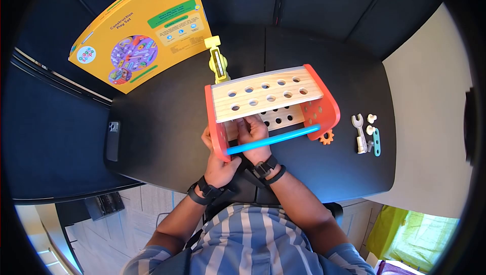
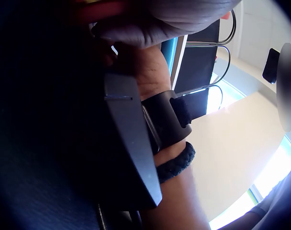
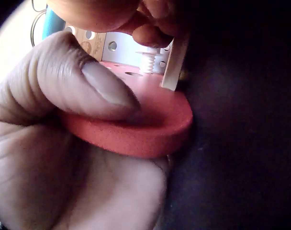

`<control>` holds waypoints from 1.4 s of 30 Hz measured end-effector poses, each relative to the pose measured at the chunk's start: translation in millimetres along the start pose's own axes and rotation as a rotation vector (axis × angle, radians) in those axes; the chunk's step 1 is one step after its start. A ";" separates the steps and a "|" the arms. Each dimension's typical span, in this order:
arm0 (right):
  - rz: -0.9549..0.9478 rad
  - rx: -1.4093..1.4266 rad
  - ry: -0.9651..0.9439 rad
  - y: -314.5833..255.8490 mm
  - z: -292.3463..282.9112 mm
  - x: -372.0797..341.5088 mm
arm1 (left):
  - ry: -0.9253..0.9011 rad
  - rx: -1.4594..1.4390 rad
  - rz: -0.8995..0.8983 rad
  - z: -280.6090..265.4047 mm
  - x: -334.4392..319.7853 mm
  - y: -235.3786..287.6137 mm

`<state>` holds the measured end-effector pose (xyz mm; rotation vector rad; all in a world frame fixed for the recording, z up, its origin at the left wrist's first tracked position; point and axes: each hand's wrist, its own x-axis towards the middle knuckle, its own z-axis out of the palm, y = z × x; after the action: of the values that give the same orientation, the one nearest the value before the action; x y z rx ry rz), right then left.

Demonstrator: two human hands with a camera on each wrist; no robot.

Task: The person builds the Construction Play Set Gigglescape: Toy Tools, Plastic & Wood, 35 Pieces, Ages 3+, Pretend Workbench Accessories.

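Note:
A wooden toy toolbox (image 1: 268, 92) with rows of holes, red side panels and a blue bar (image 1: 273, 140) is tilted above the black table. My left hand (image 1: 221, 169) grips its left red panel (image 1: 217, 130), and in the right wrist view that thumb presses on the red panel (image 3: 155, 129). Reaching in under the top board, my right hand (image 1: 254, 137) pinches a white threaded screw (image 3: 148, 62) near a hole in the panel. Whether the screw enters the hole, I cannot tell. The left wrist view shows my left hand (image 2: 184, 21) close to my right wrist.
Behind the toolbox is a yellow toy piece (image 1: 218, 63), left of it a large yellow carton (image 1: 167, 27). An orange gear (image 1: 326, 137) lies by the right panel. Farther right are a white wrench (image 1: 359, 133), white screws and a teal strip (image 1: 376, 142). A phone (image 1: 113, 141) lies far left.

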<state>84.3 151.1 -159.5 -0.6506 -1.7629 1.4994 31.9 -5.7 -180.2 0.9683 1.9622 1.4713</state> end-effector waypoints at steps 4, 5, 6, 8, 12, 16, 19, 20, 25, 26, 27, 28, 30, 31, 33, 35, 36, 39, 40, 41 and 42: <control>-0.016 -0.027 -0.001 2.8 0.6 -0.4 | 0.070 0.012 0.065 3.6 2.0 3.6; -0.033 -0.015 0.002 4.3 1.7 0.1 | 0.069 0.011 0.065 3.6 2.2 3.5; -0.050 -0.002 0.006 5.8 2.5 0.2 | 0.052 0.002 0.051 2.3 2.5 2.7; 0.037 0.023 0.010 6.0 4.8 -1.9 | 0.041 -0.003 0.036 -0.2 4.2 0.2; 0.168 0.123 -0.020 2.3 3.8 -3.0 | 0.060 -0.024 0.030 0.5 5.3 -3.2; 0.207 0.146 -0.024 11.2 3.6 -2.5 | 0.053 -0.029 0.017 0.4 4.6 -1.1; 0.197 0.184 0.010 10.9 2.9 -3.8 | 0.052 -0.023 0.003 -0.1 4.1 -1.8; 0.219 0.214 0.000 9.2 2.1 -3.5 | 0.053 -0.025 0.004 0.1 4.2 -2.3; 0.233 0.257 -0.045 1.3 -0.4 -3.3 | 0.050 0.014 0.053 -0.3 5.7 0.1; 0.111 0.248 -0.010 7.6 4.0 -3.5 | 0.049 0.015 0.052 -0.2 5.3 -0.6; -0.012 0.239 0.021 12.5 7.8 -3.4 | 0.050 -0.004 0.049 -0.2 5.7 -1.8; -0.013 0.240 0.021 12.5 9.3 -3.5 | 0.050 -0.024 0.047 0.4 6.1 -2.0; 0.029 0.325 0.011 12.5 9.7 -5.2 | 0.065 -0.039 0.070 3.4 6.9 -1.4; 0.029 0.324 0.011 12.5 8.7 -5.3 | 0.082 -0.054 0.093 4.3 7.4 -1.3; 0.111 0.350 -0.045 12.5 5.1 -5.8 | 0.062 -0.046 0.071 2.1 6.6 -1.5; 0.149 0.346 -0.045 9.0 3.5 -4.8 | 0.044 -0.039 0.047 -0.3 5.9 0.0; 0.186 0.342 -0.045 7.2 3.2 -4.2 | 0.027 -0.030 0.031 -1.5 6.1 1.4; 0.254 0.327 -0.029 4.7 4.1 -4.3 | 0.012 -0.017 0.019 -2.0 5.6 -0.2; 0.255 0.326 -0.028 2.6 3.3 -4.2 | 0.011 -0.013 0.025 -1.7 5.7 0.3; 0.232 0.282 -0.034 -0.2 2.6 -3.3 | 0.011 -0.013 0.025 -0.8 6.1 1.3; 0.209 0.239 -0.040 -1.6 2.2 -2.5 | 0.032 -0.030 0.041 0.8 6.9 3.0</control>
<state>84.3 147.5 -158.6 -0.7018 -1.5492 1.8430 29.0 0.6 -177.5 0.9831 1.9472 1.5432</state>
